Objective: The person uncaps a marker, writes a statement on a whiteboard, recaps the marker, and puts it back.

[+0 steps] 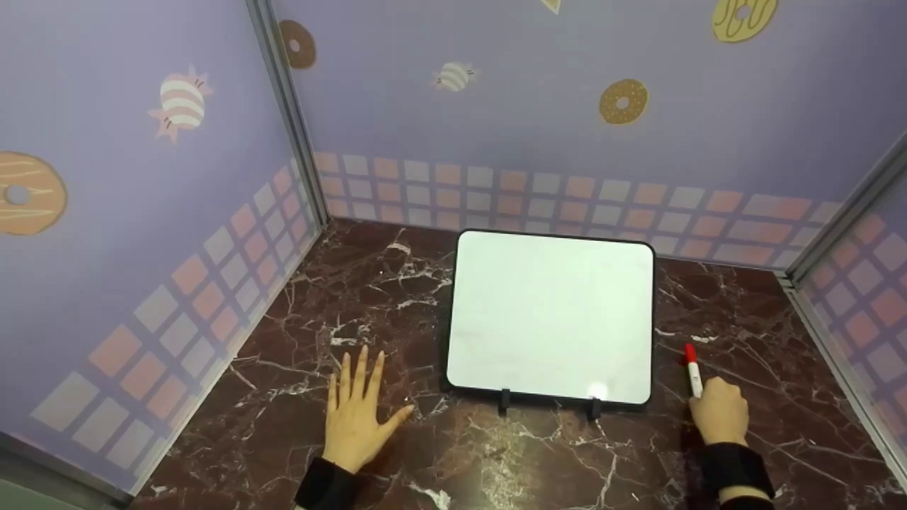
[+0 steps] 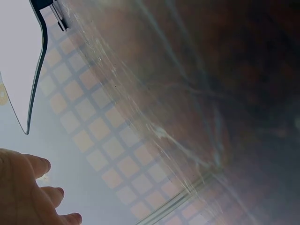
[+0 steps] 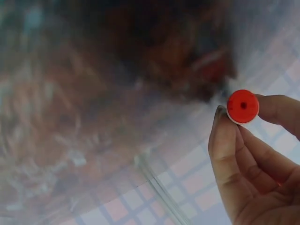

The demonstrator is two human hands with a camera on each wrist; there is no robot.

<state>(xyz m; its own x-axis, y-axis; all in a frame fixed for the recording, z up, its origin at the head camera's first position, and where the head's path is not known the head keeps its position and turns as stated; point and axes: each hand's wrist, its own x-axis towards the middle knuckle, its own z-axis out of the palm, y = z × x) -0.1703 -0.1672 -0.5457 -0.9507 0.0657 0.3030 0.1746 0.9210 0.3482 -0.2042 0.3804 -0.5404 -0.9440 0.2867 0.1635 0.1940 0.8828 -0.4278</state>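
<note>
My right hand [image 1: 720, 412] pinches a white marker [image 1: 694, 377] with a red cap between thumb and fingers, to the right of the whiteboard. The right wrist view shows the red end of the marker [image 3: 243, 106] head-on, with fingertips [image 3: 219, 124] at its side. Left of the board, my left hand [image 1: 354, 418] lies palm down with its fingers spread and holds nothing. In the left wrist view only some fingers [image 2: 54, 194] show. A blank whiteboard [image 1: 551, 315] with a black frame leans back on two small black feet [image 1: 504, 401].
The dark red marbled tabletop [image 1: 283, 425] carries everything. Purple wall panels [image 1: 524, 106] with printed sweets and pink-and-white squares enclose it at the left, back and right. Grey metal strips [image 1: 290, 106] run along the corners. A black band [image 1: 737, 467] circles each wrist.
</note>
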